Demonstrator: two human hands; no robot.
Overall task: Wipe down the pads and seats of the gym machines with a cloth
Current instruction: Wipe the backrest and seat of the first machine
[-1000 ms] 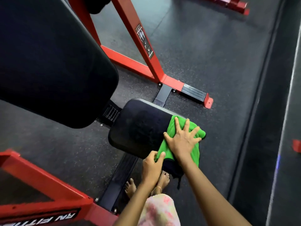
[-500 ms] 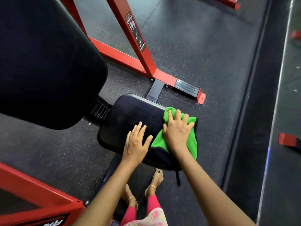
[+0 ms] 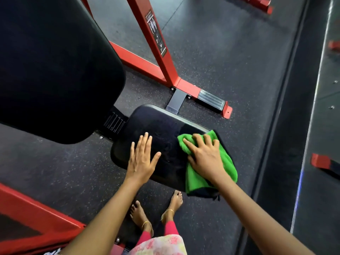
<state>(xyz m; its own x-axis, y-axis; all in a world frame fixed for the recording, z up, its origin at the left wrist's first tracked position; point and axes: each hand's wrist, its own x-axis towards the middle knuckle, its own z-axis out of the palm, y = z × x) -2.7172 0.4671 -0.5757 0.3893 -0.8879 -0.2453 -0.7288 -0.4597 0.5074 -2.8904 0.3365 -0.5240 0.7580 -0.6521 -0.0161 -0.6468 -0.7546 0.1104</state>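
- The green cloth [image 3: 209,162] lies over the right end of the black seat pad [image 3: 158,131], its lower part hanging off the near edge; a dark layer shows beneath the fold at its bottom, and whether that is the cloth's own backing or a second cloth cannot be told.
- The right hand [image 3: 204,157] presses down on the cloth, fingers bent and bunching the fabric under the fingertips.
- The left hand [image 3: 141,159] rests flat on the bare seat pad just left of the cloth, fingers straight and spread, holding nothing. The two hands are apart, with a strip of bare pad between them.
- No container shows anywhere in view.
- A large black back pad [image 3: 55,70] fills the upper left; its top and left side are cut off by the picture edge, and it hides most of the bracket [image 3: 114,122] that links it to the seat.
- The red frame [image 3: 156,52] rises behind the seat and runs out of the top of the picture; the label [image 3: 156,34] on it is too small to read.
- A second red beam [image 3: 27,218] crosses the lower left corner, cut off, with part of a white-lettered sticker hidden by the left forearm.
- Two bare feet [image 3: 156,210] with anklets stand on the speckled rubber floor [image 3: 230,61] below the seat.
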